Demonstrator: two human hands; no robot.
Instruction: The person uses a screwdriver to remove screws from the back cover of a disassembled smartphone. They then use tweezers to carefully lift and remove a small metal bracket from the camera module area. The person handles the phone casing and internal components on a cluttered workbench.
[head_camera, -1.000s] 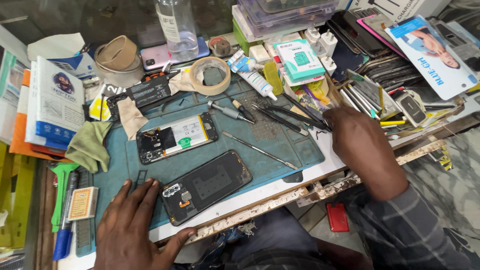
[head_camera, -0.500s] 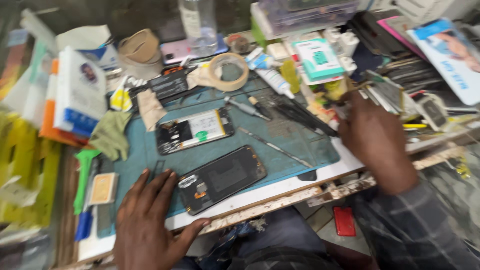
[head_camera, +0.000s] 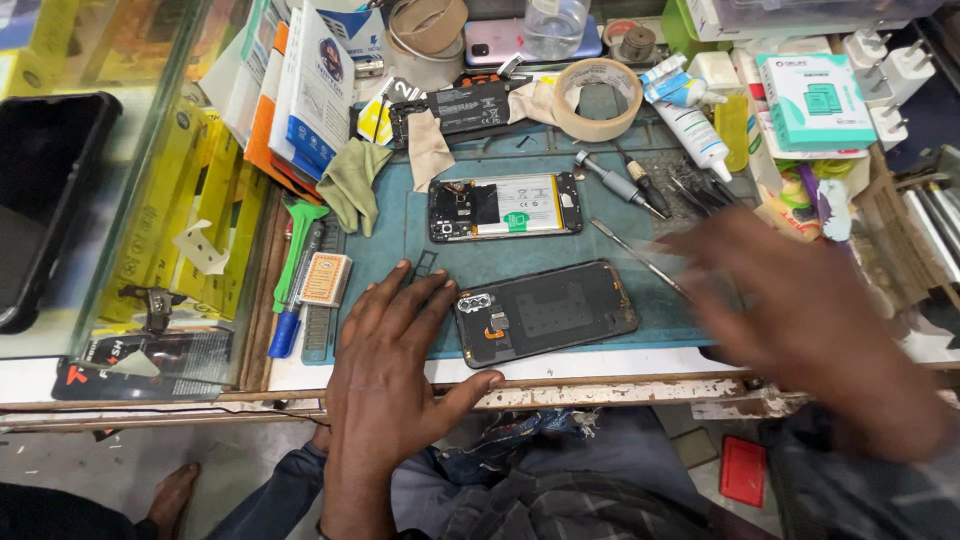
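My left hand (head_camera: 390, 370) rests flat on the blue work mat (head_camera: 390, 240), fingers spread, its fingertips touching the left end of a black phone back cover (head_camera: 548, 312) that lies inner side up. Beyond it lies an opened phone (head_camera: 506, 207) with its white battery showing. My right hand (head_camera: 800, 310) is blurred with motion over the mat's right edge, fingers apart; I make out nothing in it. A thin metal tweezer (head_camera: 630, 252) lies just left of it.
Screwdrivers (head_camera: 625, 180) and a tape roll (head_camera: 598, 98) lie at the mat's far side, with a glue tube (head_camera: 690, 125) and a teal box (head_camera: 815, 100) at right. A green cloth (head_camera: 352, 185), a green pry tool (head_camera: 297, 240) and boxes (head_camera: 305, 90) crowd the left. The bench edge (head_camera: 600, 390) is chipped.
The view has swung left and moved closer. My right hand has come back from the tool pile at the right toward the mat. My left hand has stayed by the back cover.
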